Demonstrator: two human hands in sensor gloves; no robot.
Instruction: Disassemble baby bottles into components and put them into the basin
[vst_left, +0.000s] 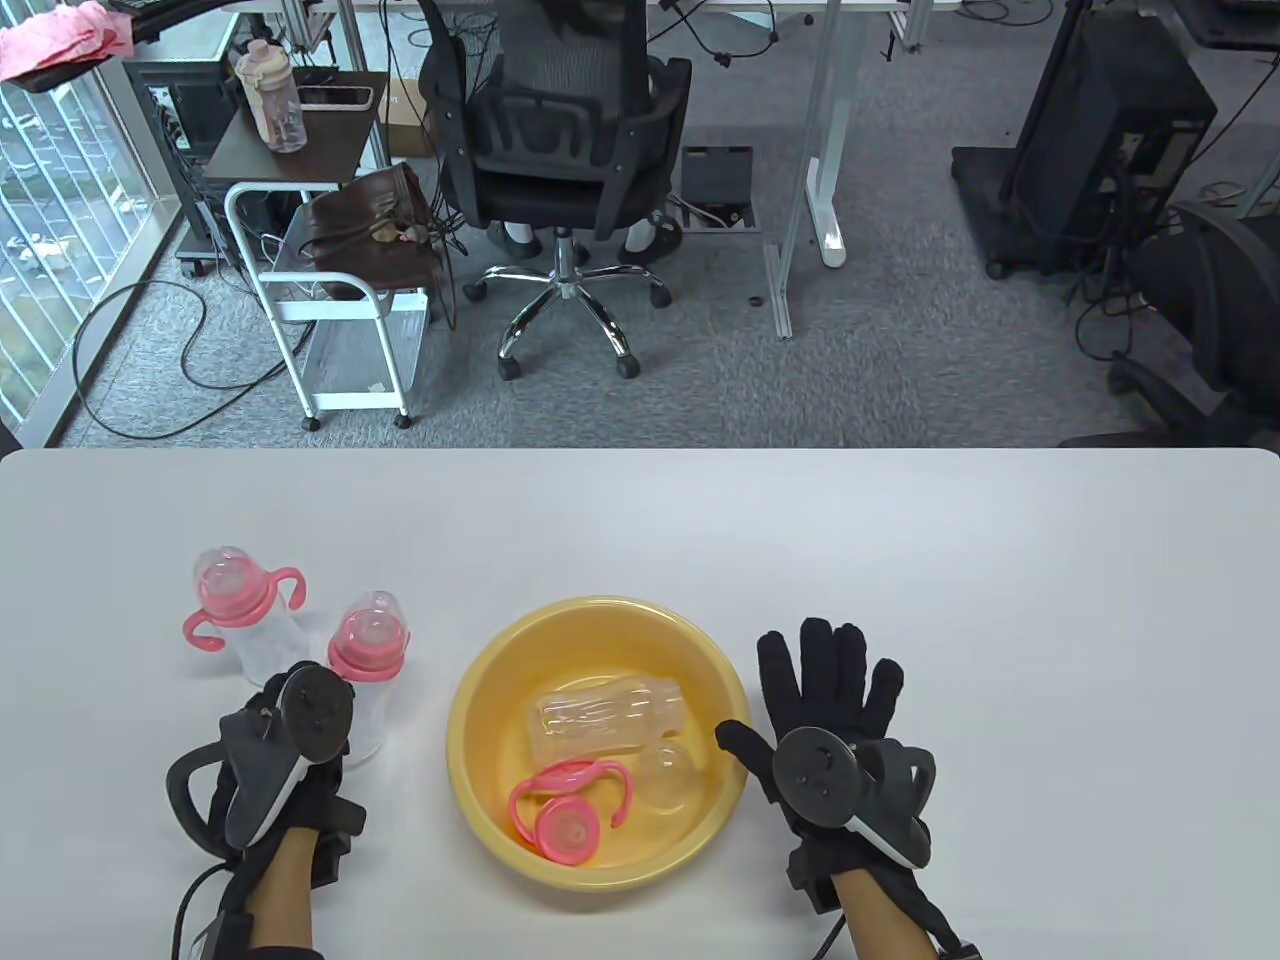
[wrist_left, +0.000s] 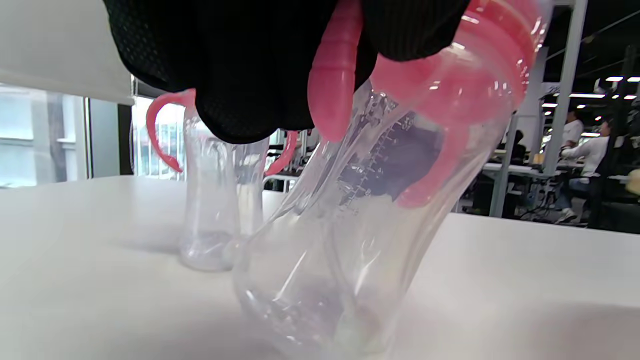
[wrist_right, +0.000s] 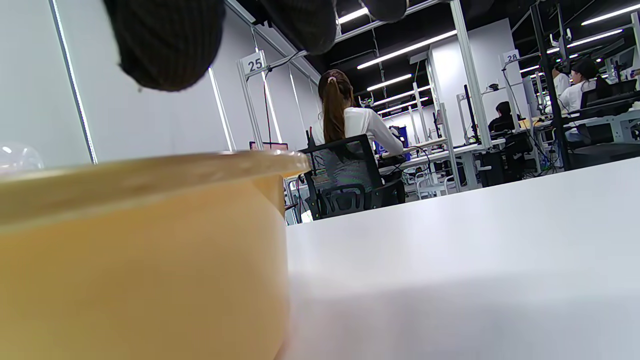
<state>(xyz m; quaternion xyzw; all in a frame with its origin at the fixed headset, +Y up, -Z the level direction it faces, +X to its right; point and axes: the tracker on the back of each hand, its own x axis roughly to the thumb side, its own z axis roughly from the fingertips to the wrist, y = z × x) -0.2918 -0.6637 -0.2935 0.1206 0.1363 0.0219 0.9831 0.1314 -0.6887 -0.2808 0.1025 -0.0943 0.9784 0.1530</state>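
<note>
Gripped by the left hand (vst_left: 300, 720), the nearer bottle (vst_left: 368, 660) tilts on the worktop (vst_left: 900, 560), apparently just grasped; another bottle (vst_left: 235, 610) stands assembled behind. One bottle's parts (vst_left: 600, 740) already lie in the basin (vst_left: 480, 700). Beside it the right hand (vst_left: 830, 720) rests flat, empty.

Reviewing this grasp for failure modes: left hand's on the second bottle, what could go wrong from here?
1. The left hand grips the near bottle up by its pink collar, and the bottle is tilted; its base could slip on the table.
2. The far bottle stands close behind; a swing could knock it over.
3. The right hand lies open beside the basin, not helping yet; one-handed unscrewing may just spin the bottle.
</note>
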